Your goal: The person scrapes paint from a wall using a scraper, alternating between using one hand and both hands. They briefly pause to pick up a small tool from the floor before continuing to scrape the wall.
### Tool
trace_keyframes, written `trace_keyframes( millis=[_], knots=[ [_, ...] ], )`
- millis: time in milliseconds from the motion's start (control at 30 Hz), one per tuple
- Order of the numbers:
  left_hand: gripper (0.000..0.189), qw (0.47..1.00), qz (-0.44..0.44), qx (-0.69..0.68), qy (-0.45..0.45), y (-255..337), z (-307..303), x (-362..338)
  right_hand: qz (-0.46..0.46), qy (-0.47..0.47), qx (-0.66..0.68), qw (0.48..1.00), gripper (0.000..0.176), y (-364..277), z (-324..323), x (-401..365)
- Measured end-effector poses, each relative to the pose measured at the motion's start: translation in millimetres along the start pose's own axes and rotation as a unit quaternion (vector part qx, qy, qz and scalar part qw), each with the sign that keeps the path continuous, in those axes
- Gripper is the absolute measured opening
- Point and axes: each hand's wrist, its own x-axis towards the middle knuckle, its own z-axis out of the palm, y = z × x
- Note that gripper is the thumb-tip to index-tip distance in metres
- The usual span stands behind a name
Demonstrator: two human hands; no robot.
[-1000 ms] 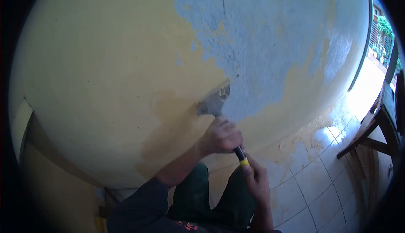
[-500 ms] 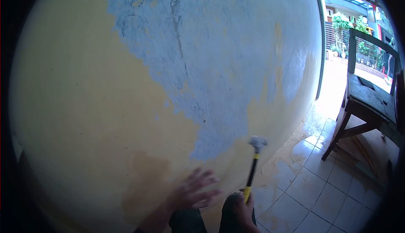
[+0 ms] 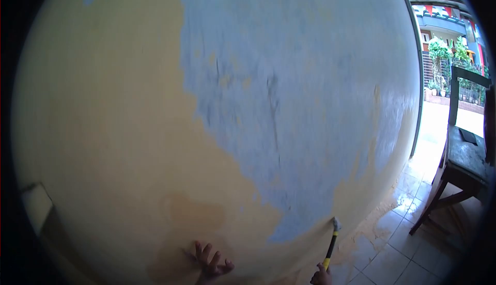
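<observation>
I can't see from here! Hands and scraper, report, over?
Left hand open on yellow-blue painted wall. Right hand grips yellow-handled metal scraper, blade by wall. Nothing blocking.

A pale tiled floor point(image 3: 398, 264) is seen right of the fingers point(image 3: 320, 271) of the right hand point(image 3: 322, 280). Yellowish scrapings point(image 3: 369, 231) are strewn on it along the wall's point(image 3: 129, 130) foot, just above and right of the fingers. Farther right, a wooden bench point(image 3: 465, 169) is stood on the tiles, a dark flat thing point(image 3: 469, 136) laid on top.
</observation>
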Motion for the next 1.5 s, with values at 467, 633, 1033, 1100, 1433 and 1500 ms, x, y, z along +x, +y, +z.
trace_keyframes(
  millis=[467, 633, 1033, 1100, 1433, 1500],
  knots=[
    [0.077, 0.875, -0.046, -0.093, -0.474, -4, -68, 50, 0.13, 0.069, 0.13, 0.98, 0.025, 9, -30, -126],
    [0.078, 0.717, 0.008, -0.244, -0.652, -22, -145, 134, 0.196, 0.241, 0.037, 0.95, 0.026, -51, -58, -257],
    [0.053, 0.3, -0.167, -0.338, -0.876, -103, -238, -11, 0.031, 0.256, -0.273, 0.927, 0.029, 59, -95, -382],
    [0.052, 0.24, -0.201, -0.343, -0.886, -112, -253, -14, 0.161, 0.26, -0.192, 0.933, 0.033, 19, -47, -405],
    [0.034, 0.335, -0.143, -0.714, -0.597, 17, -244, 390, 0.186, 0.315, -0.206, 0.908, 0.051, -7, -61, -391],
    [0.032, 0.223, -0.095, -0.816, -0.524, 40, -271, 479, 0.203, 0.297, -0.289, 0.887, 0.049, 20, -101, -350]
  ],
)
